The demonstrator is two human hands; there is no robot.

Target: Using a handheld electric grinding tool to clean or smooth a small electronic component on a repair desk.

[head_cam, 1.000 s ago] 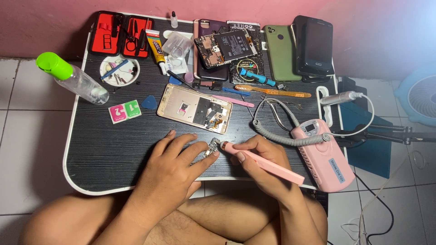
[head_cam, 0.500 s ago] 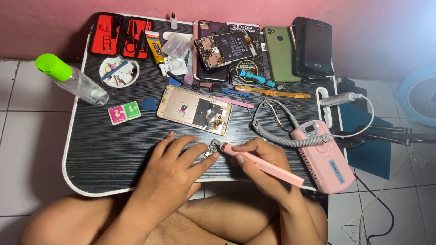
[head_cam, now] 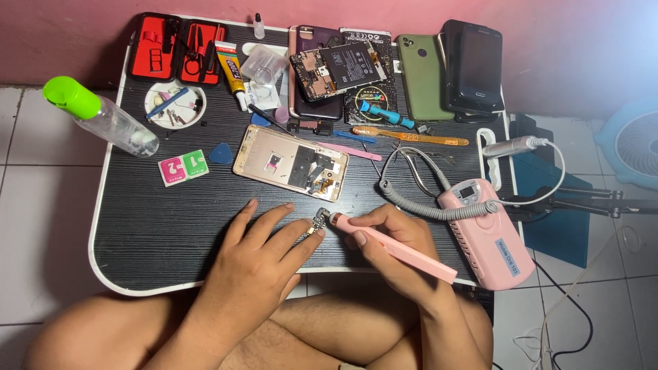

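My left hand lies flat on the black table, its fingertips pinning a small circuit board piece. My right hand grips a pink pen-shaped rotary tool like a pencil, its tip touching that small board. A grey coiled cord runs from the tool to a pink control box at the right. Just beyond my fingers lies an opened gold phone frame.
At the back stand a red tool kit, a glue tube, a small dish of parts, a phone with exposed battery, a green phone and a black phone. A green-capped bottle lies left.
Both hands and the tool tip have stayed on the small board; only slight shifts of the fingers and the tool.
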